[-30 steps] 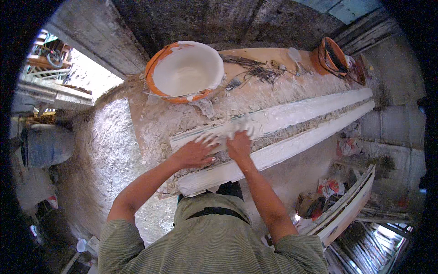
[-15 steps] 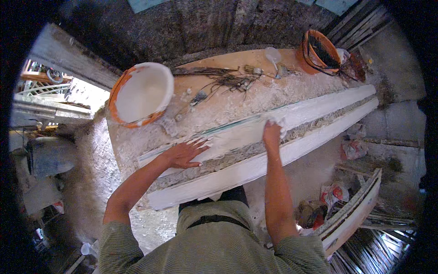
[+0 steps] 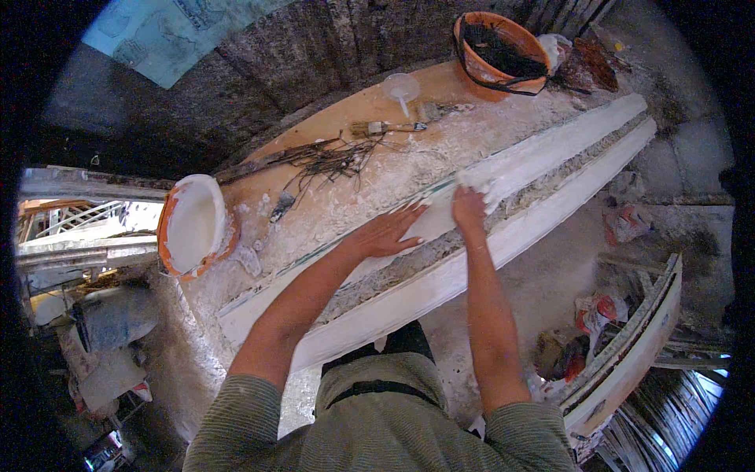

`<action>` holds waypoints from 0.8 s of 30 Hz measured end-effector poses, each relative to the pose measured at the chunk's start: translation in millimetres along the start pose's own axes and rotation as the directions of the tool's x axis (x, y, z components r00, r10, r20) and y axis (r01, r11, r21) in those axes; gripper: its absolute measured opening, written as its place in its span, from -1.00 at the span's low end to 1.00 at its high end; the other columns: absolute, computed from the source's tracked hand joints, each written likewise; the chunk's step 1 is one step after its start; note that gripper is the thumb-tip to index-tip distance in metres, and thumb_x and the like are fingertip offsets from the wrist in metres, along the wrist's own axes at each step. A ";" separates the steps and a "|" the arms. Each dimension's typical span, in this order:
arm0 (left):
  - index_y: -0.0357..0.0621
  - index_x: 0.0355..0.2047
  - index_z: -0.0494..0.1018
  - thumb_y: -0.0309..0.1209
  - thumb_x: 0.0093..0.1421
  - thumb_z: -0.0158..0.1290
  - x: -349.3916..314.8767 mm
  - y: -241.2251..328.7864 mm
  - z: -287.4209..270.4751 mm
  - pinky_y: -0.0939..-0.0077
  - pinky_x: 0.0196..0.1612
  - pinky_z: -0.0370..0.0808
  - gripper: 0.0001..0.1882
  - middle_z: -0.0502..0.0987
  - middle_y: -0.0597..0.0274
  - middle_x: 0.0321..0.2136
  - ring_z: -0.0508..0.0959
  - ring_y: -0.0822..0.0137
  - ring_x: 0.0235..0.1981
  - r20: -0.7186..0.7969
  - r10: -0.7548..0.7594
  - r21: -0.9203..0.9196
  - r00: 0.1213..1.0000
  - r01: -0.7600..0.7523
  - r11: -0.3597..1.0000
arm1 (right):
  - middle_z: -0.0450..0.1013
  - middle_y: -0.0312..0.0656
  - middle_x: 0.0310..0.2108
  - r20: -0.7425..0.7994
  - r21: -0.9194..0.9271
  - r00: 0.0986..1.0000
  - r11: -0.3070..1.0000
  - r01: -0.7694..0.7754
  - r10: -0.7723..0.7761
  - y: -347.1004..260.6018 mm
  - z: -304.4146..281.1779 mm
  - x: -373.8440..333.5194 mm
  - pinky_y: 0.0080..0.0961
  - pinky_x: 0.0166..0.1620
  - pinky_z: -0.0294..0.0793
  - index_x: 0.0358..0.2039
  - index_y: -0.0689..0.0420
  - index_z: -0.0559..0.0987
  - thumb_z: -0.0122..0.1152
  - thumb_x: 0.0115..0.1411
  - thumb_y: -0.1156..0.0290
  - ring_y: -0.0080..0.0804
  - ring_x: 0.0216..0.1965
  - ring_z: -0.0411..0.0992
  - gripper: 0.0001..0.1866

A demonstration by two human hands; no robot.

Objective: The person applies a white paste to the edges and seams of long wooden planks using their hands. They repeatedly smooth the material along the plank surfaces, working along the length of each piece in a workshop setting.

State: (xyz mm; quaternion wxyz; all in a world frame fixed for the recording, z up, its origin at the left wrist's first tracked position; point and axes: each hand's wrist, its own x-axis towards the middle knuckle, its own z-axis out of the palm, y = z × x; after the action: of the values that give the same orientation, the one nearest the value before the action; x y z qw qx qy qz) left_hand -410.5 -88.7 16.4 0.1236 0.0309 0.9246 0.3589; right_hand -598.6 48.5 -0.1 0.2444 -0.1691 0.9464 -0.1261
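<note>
A long white plaster moulding, with parallel raised bands and a rough grey groove, runs slantwise along the front of the worktable. My left hand lies flat on its upper band, fingers stretched toward the right. Just beyond those fingertips, my right hand presses on the same band with its fingers curled. Whitish matter shows around its knuckles, but whatever the fingers hold is hidden. A thin green line follows the moulding's far edge.
On the plaster-crusted table stand an orange bucket of white mix and an orange basin with dark fibres. A brush, dark strands and a clear ladle lie between them. Another moulding piece leans at lower right.
My left hand has slid rightward along the moulding, nearer my right hand. The right hand has also shifted a little rightward along the band. The whole view has turned and moved right.
</note>
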 end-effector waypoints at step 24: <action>-0.36 0.37 -0.13 -0.09 0.33 -0.12 -32.6 -22.0 7.1 0.15 0.40 0.02 -0.20 -0.01 -0.27 0.36 0.03 -0.10 0.39 0.056 -0.103 -0.110 0.993 0.108 0.988 | 0.31 0.37 0.10 0.302 0.102 0.932 0.979 0.177 -0.200 -60.8 1.1 -69.2 0.15 0.22 0.21 0.04 0.39 0.47 0.07 0.23 0.02 0.33 0.16 0.28 -0.36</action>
State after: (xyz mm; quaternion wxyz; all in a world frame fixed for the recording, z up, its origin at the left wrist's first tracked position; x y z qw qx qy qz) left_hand -376.5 -105.1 3.3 0.1669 -0.0161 0.8999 0.4026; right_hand -525.3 19.4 47.6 0.3831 -0.2680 0.8703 -0.1551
